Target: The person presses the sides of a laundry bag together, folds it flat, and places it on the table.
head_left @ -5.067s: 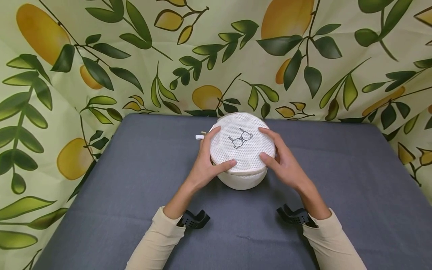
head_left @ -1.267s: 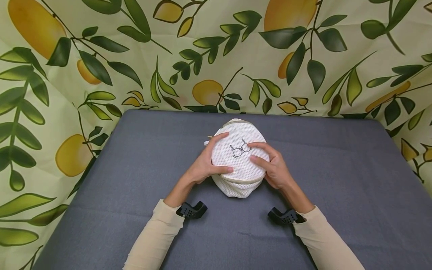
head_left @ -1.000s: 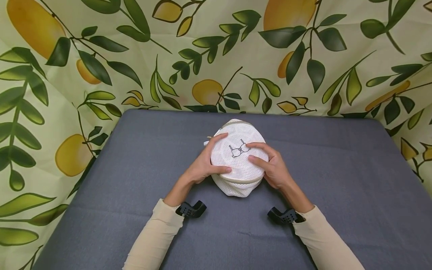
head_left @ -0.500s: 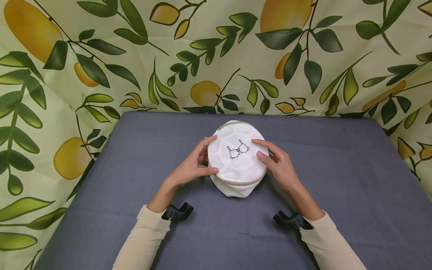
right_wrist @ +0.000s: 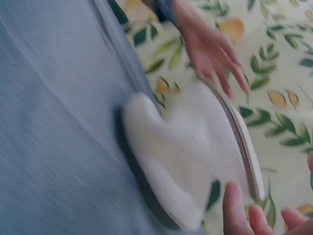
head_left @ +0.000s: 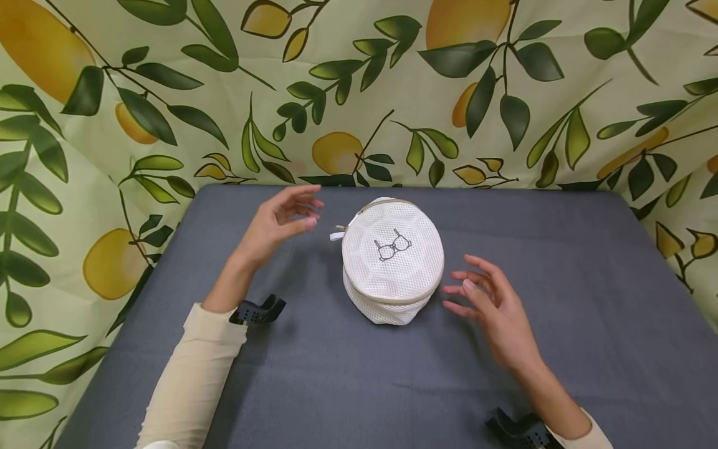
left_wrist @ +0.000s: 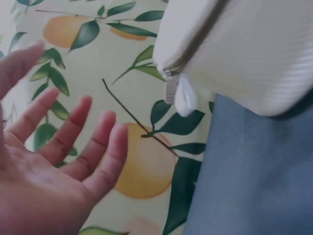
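Left hand [head_left: 275, 226]: I'm gripping nothing, loosely spreading, left of centre.
Right hand [head_left: 498, 312]: gripping nothing, loosely curving, right of centre.
White bag [head_left: 392, 268]: sitting between.

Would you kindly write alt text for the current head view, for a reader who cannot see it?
A round white mesh bag with a glasses drawing on top rests on a grey-blue table, between a left hand and a right hand, neither touching it. Behind is a fruit-and-leaf patterned backdrop.
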The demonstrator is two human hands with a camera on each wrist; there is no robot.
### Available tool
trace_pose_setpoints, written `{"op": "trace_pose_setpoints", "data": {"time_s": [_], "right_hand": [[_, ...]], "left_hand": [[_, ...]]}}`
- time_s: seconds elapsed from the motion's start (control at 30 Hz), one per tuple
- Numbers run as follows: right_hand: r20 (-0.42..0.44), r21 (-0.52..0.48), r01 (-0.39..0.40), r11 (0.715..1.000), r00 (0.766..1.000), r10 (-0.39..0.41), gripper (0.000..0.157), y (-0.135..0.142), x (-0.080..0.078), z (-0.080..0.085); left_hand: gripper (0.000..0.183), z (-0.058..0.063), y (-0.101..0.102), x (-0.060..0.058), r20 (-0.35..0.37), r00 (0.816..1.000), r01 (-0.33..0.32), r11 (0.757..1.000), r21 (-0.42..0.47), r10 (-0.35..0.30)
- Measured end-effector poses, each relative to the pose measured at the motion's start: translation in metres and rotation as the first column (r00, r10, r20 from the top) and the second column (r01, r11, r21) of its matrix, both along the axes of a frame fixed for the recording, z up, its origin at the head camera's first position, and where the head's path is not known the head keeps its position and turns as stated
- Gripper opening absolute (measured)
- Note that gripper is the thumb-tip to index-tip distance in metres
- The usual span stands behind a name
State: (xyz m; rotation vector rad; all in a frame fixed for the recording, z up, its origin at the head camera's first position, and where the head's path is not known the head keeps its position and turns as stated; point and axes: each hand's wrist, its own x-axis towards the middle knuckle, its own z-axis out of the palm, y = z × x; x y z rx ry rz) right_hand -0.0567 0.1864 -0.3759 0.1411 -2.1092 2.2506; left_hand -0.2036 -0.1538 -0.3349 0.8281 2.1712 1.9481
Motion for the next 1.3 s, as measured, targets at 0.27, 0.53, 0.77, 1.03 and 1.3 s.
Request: {"op": "trace_pose_setpoints", "data": {"time_s": [0.27, 0.53, 0.77, 1.03, 1.3], "right_hand": [[-0.011, -0.287, 0.038, 0.957, 0.999, -0.043, 0.038, -0.034, 0.037, -0.011], [0.013, -0.361, 0.161, 0.918, 0.986, -0.167, 0.042, -0.070, 0.058, -0.018], [-0.035, -0.375, 0.142, 0.916, 0.985, -0.167, 0.051, -0.086, 0.059, -0.028], [-0.246, -0.394, 0.054, 0.917, 0.956, -0.162, 0.060, -0.093, 0.052, -0.040], [-0.409, -0.377, 0.023, 0.926, 0.893, -0.188, 0.065, -0.100, 0.042, -0.047]], "left_hand": [[0.049, 0.009, 0.041, -0.042, 0.030, 0.993, 0.111, 0.994, -0.001, -0.111], [0.053, -0.001, 0.070, -0.060, 0.086, 0.977, 0.206, 0.971, -0.118, -0.196], [0.055, -0.007, 0.083, -0.064, 0.104, 0.969, 0.236, 0.964, -0.121, -0.224], [0.055, -0.010, 0.094, -0.062, 0.043, 0.974, 0.227, 0.955, -0.190, -0.223], [0.056, -0.013, 0.098, -0.060, 0.017, 0.981, 0.192, 0.956, -0.223, -0.193]]}}
